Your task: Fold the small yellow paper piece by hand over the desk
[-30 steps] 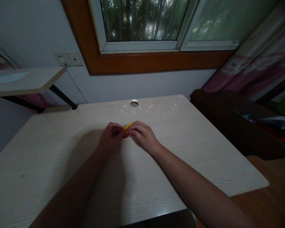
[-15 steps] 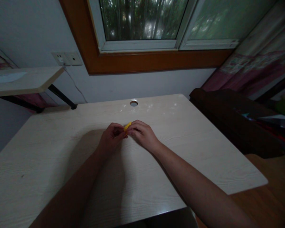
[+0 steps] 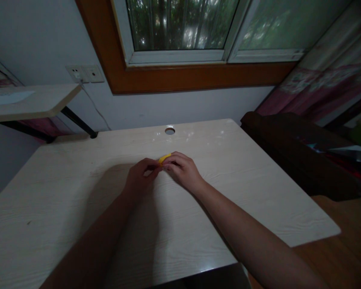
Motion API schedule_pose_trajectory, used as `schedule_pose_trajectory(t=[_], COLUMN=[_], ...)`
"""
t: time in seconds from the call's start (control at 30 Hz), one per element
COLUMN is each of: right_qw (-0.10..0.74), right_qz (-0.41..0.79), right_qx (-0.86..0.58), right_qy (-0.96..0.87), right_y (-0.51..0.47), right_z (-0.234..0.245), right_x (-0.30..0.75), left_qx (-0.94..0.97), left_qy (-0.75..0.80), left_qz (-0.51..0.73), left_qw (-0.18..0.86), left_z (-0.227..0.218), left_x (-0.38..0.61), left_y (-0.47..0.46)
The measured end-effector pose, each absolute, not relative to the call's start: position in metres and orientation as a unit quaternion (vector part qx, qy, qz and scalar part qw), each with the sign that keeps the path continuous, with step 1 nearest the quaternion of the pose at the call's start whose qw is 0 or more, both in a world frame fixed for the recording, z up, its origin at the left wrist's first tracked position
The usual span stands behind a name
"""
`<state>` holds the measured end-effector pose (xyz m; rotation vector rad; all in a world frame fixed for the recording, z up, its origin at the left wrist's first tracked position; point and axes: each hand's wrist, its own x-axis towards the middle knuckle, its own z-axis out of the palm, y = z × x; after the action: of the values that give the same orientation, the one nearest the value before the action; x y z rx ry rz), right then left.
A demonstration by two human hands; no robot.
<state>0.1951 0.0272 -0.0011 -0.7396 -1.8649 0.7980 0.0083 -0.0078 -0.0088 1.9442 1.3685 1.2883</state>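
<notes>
A small yellow object (image 3: 165,158) is pinched between my two hands above the middle of the pale wood-grain table (image 3: 243,172). Its kind cannot be made out, since my fingers cover much of it. My left hand (image 3: 140,173) holds its near left end between thumb and fingertips. From the other side, my right hand (image 3: 183,168) grips it with thumb and bent fingers, and the yellow part shows along the top of the index finger. The fingertips of both hands almost meet.
A round cable hole (image 3: 170,131) is at the table's back edge. On the left stands a raised shelf (image 3: 45,104) with black legs. A dark edge (image 3: 207,277) lies at the front, and dark furniture (image 3: 291,148) stands at the right.
The yellow object has turned, its far end swinging right and lying flatter along my right index finger. My left fingers have closed in a little more tightly.
</notes>
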Motion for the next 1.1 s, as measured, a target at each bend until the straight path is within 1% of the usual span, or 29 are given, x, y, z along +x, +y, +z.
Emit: schedule_pose_trajectory(t=[0.2, 0.33, 0.47, 0.6, 0.7, 0.77, 0.9, 1.1], right_qw=[0.499, 0.514, 0.507, 0.494, 0.485, 0.478, 0.475, 0.474], right_qz=[0.321, 0.353, 0.406, 0.435, 0.435, 0.426, 0.406, 0.369], right_qx=[-0.304, -0.305, -0.321, -0.326, -0.324, -0.322, -0.317, -0.332], right_qy=[-0.745, -0.72, -0.689, -0.678, -0.686, -0.697, -0.714, -0.727], right_y=[0.026, 0.025, 0.026, 0.027, 0.027, 0.027, 0.025, 0.024], right_z=[-0.002, -0.004, -0.01, -0.014, -0.013, -0.012, -0.007, -0.005], right_x=[0.193, 0.191, 0.19, 0.19, 0.191, 0.191, 0.192, 0.192], left_qx=[0.726, 0.732, 0.71, 0.668, 0.603, 0.574, 0.564, 0.592], left_qy=[0.481, 0.47, 0.473, 0.475, 0.451, 0.418, 0.404, 0.436], left_qz=[0.461, 0.464, 0.474, 0.482, 0.537, 0.573, 0.58, 0.545], left_qw=[0.169, 0.17, 0.217, 0.31, 0.381, 0.408, 0.427, 0.404], left_z=[-0.007, -0.005, -0.004, -0.005, -0.01, -0.013, -0.016, -0.02], left_x=[0.008, 0.009, 0.009, 0.009, 0.011, 0.013, 0.015, 0.014], left_y=[-0.009, -0.009, -0.011, -0.013, -0.011, -0.008, -0.005, -0.006])
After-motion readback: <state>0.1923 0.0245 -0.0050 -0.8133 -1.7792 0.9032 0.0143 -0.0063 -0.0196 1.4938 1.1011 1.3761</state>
